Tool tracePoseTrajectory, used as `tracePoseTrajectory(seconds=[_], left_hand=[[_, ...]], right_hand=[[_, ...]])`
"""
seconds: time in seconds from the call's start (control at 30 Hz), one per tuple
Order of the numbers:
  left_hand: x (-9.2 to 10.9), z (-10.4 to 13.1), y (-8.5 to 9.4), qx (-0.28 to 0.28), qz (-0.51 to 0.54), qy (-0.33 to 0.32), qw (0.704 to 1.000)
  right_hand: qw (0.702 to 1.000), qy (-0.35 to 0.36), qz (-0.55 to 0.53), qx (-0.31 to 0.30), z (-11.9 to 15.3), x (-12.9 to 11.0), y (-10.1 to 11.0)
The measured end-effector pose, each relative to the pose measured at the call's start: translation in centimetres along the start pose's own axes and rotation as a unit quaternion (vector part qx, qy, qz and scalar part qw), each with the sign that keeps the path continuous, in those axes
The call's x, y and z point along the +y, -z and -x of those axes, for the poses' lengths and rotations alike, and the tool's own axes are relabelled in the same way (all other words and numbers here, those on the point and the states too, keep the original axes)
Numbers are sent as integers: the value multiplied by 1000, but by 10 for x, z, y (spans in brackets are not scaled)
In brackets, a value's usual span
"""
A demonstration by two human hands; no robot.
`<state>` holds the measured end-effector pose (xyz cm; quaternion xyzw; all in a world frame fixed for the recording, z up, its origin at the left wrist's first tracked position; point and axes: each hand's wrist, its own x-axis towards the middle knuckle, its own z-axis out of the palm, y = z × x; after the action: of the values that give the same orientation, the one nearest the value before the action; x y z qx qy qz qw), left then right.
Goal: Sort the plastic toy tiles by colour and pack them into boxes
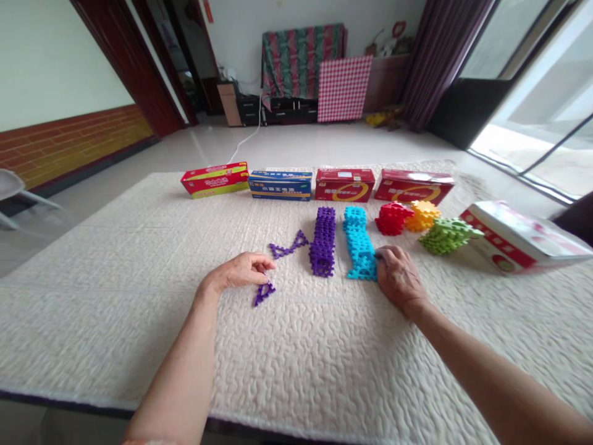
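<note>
On the quilted cover (139, 247): purple row (323, 241) and blue row (359, 244) already lined up; red cluster (390, 218), yellow cluster (422, 215), green cluster (447, 236) grouped rightward. Loose purple pieces (291, 250) remain outside. Left hand (243, 269) curled at a purple triangle (265, 292), pinch unclear; right hand (399, 275) bent against blue, grip hidden.

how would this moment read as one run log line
left hand: at small purple triangle | right hand: against light-blue row | purple row: between hands

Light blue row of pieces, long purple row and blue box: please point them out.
Light blue row (359, 242): head view, its middle.
Purple row (323, 241): head view, its middle.
Blue box (280, 186): head view, front face.
</note>
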<state>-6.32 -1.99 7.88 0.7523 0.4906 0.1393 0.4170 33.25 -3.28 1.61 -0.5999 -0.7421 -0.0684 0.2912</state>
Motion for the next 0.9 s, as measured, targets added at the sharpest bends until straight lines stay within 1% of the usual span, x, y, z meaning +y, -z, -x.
tracePoseTrajectory(seconds=[0.1, 0.2, 0.27, 0.33, 0.4, 0.5, 0.57, 0.67, 0.77, 0.9], left_hand=[[5, 13, 0, -10, -69, -47, 996], [1, 26, -6, -5, -143, -105, 984], [-4, 31, -13, 18, -180, -134, 974], [-5, 31, -19, 48, -213, -159, 963], [-2, 25, -26, 70, -233, -179, 953], [9, 9, -36, 82, -249, -207, 943], [19, -3, -43, 80, -265, -228, 933], [31, -19, -54, 60, -282, -262, 921], [41, -29, -60, 40, -280, -276, 919], [49, -35, -64, 47, -258, -266, 928]], right_hand=[[1000, -2, 2, -1, 0, 0, -1], [1000, -5, 2, -6, 0, 0, 0], [1000, -6, 3, -10, 0, -1, 1], [1000, -7, 4, -15, -1, -1, 2], [1000, -9, 5, -16, -1, -1, 2], [1000, -13, 2, -17, -1, -2, 3], [1000, -17, -2, -18, -1, -3, 3], [999, -26, -10, -18, 0, -5, 4], [999, -32, -13, -11, 0, -5, 4], [1000, -24, -16, -9, 0, -4, 3]])
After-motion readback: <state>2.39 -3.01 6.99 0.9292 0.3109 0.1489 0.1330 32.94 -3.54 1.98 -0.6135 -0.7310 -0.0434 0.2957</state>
